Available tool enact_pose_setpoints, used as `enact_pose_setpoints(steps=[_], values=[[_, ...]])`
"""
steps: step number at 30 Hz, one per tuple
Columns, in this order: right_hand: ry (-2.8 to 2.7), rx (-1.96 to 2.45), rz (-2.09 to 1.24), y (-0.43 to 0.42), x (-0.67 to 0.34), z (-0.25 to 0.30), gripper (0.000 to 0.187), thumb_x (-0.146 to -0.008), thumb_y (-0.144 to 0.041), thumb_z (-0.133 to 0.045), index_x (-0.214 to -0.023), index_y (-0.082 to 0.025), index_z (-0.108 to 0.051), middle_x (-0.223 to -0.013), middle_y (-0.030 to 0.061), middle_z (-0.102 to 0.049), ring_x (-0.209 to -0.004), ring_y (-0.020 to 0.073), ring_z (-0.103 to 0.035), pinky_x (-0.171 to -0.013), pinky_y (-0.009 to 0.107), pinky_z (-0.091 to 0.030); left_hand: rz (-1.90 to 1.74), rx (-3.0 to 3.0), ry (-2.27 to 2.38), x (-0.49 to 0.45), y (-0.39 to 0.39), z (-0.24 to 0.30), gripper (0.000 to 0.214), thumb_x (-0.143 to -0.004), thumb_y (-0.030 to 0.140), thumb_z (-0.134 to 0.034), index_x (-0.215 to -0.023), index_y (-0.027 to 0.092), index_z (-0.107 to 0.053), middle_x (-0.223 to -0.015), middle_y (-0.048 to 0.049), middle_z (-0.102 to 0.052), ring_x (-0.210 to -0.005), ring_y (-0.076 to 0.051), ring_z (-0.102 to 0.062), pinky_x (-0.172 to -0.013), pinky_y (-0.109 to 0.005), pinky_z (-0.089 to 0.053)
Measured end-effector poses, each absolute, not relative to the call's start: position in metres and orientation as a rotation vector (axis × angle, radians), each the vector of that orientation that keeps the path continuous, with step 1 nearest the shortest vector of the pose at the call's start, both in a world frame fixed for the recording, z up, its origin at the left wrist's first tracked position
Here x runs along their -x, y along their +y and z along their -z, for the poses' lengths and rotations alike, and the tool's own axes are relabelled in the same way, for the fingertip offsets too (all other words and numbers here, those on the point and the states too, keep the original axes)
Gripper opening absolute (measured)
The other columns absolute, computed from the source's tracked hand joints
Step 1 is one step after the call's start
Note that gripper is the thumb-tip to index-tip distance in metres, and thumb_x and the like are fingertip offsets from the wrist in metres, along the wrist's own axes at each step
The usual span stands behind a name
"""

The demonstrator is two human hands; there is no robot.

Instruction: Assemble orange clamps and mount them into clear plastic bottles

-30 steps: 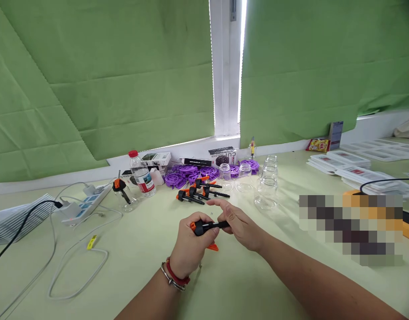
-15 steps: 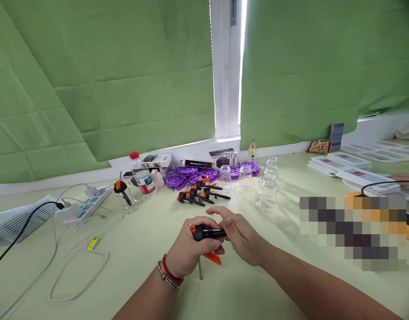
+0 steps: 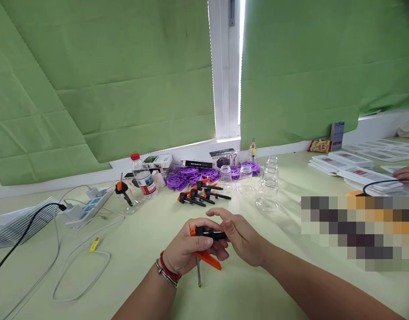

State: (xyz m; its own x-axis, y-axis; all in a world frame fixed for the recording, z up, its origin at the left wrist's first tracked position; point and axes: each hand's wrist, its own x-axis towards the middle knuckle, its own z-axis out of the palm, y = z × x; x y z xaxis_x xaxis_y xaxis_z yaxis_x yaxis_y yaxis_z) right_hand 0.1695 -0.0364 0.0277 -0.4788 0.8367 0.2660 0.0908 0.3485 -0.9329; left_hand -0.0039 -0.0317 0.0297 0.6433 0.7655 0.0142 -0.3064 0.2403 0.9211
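Observation:
My left hand (image 3: pixel 186 249) is wrapped round a black-and-orange bottle top (image 3: pixel 211 233), which lies sideways. An orange lever (image 3: pixel 209 260) sticks out below the fingers. Beneath the same hand a thin metal rod (image 3: pixel 199 272) points down; whether it joins the bottle top I cannot tell. At the black tube end, my right hand (image 3: pixel 242 238) pinches with thumb and fingers, its index finger raised. Beyond my hands lies a heap of similar black-and-orange bottle tops (image 3: pixel 200 194). Clear glass bottles (image 3: pixel 268 189) stand to its right.
Purple plastic pieces (image 3: pixel 189 173) and boxes (image 3: pixel 223 158) line the back. A water bottle (image 3: pixel 144 180) stands left, beside a glass bottle (image 3: pixel 127 202) with a top on. Power strip (image 3: pixel 91 206) and cables lie farther left. Right are white card stacks (image 3: pixel 360 175) and another person's hand (image 3: pixel 406 172).
The bottle top has turned slightly in my left hand, and the orange lever shows more below it. My left thumb has shifted back along it; my right hand stays at the tube end.

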Motion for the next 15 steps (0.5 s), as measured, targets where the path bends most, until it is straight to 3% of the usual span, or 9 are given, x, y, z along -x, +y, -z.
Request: enact_pose_setpoints(steps=[8,15], values=[[-1.842,0.759,-1.215,-0.037,-0.171,-0.027,0.059,-0.090,-0.058,-0.016,-0.121,-0.015,-0.043,-0.056,0.0006,-0.055,-0.056,0.0145,-0.052,-0.057,0.027,-0.041,-0.729,-1.128,0.523,0.003,-0.031,-0.032,0.041,-0.060,0.030,-0.077,-0.095,0.014,-0.064,-0.079,-0.0098,-0.068,-0.062,-0.017,-0.064,-0.061,-0.030,-0.049],[-1.759,0.918,-1.184,-0.027,-0.171,-0.022,0.060,-0.088,-0.061,-0.015,-0.120,-0.019,-0.044,-0.059,-0.0017,-0.047,-0.058,0.0140,-0.046,-0.059,0.028,-0.039,-0.880,-1.149,0.737,-0.006,-0.033,-0.030,0.025,-0.061,0.024,-0.073,-0.079,0.014,-0.059,-0.067,-0.0039,-0.065,-0.041,-0.003,-0.043,-0.043,-0.018,-0.033]])
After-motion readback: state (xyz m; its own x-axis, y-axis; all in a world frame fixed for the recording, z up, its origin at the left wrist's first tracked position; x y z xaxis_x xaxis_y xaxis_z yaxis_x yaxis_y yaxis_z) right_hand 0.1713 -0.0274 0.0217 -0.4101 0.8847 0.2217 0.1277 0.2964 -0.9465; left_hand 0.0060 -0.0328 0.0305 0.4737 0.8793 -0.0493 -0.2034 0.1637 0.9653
